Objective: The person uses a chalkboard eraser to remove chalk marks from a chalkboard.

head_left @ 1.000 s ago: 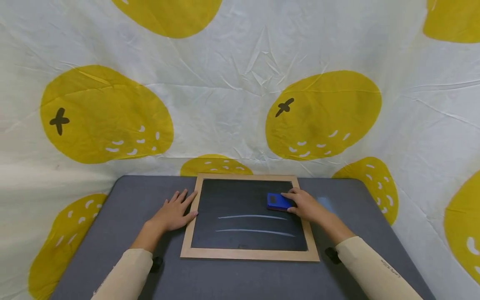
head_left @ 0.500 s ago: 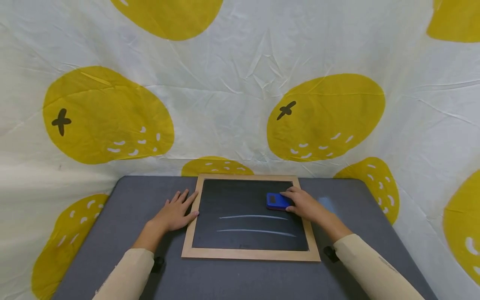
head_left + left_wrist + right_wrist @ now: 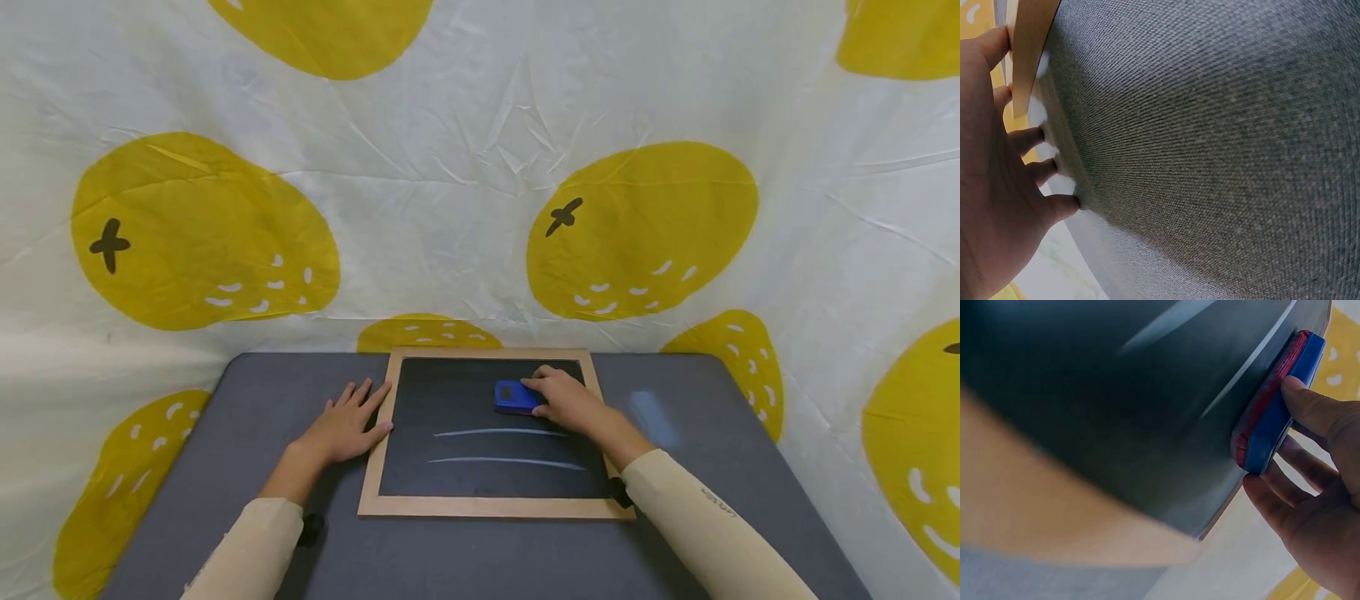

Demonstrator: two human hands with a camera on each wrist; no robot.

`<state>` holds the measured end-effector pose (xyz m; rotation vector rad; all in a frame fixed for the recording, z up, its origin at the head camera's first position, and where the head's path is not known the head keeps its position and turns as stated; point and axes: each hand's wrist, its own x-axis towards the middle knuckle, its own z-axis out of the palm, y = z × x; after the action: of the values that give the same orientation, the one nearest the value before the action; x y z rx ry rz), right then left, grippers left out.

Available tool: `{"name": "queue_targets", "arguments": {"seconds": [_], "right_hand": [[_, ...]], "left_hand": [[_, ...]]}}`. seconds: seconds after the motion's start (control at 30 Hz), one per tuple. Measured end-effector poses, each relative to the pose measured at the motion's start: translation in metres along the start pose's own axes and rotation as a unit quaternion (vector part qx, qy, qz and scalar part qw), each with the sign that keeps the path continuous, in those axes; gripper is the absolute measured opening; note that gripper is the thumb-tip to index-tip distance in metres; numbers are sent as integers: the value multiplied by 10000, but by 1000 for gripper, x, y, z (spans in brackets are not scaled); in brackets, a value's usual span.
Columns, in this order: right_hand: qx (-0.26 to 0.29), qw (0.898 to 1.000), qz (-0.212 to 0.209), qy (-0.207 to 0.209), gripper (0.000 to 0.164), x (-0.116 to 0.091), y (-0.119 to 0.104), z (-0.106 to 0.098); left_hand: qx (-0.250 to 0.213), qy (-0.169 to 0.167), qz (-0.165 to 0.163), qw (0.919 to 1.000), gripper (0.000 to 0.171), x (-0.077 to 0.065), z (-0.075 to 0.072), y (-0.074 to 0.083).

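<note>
The right hand [image 3: 577,402] pinches a blue eraser [image 3: 512,397] that lies on the chalkboard [image 3: 442,392], jutting past its fingertips; two chalk lines [image 3: 1169,322] run on those fingers' near side. The left hand [image 3: 341,427] spreads its fingers, touching the wooden frame [image 3: 495,507].

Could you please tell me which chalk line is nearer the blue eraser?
The upper chalk line, just below the blue eraser in the head view; the lower chalk line lies nearer the wooden bottom rail.
</note>
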<state>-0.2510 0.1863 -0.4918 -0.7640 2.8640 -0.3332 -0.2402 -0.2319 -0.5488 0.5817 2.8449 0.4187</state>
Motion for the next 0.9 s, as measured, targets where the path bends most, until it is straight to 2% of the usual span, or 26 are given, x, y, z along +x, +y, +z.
{"name": "queue_targets", "arguments": {"seconds": [0.17, 0.37, 0.63, 0.9], "right_hand": [[-27, 10000, -88, -34, 57, 20, -21, 6], [-41, 9997, -239, -90, 57, 43, -50, 12], [-411, 9982, -290, -317, 57, 73, -88, 18], [-846, 9951, -263, -439, 59, 96, -120, 23]], "left_hand": [[-19, 39, 61, 10000, 78, -5, -5, 5], [-114, 7, -21, 9999, 76, -9, -8, 9], [-16, 97, -20, 9999, 77, -7, -6, 6], [94, -35, -70, 9999, 75, -5, -11, 9]]}}
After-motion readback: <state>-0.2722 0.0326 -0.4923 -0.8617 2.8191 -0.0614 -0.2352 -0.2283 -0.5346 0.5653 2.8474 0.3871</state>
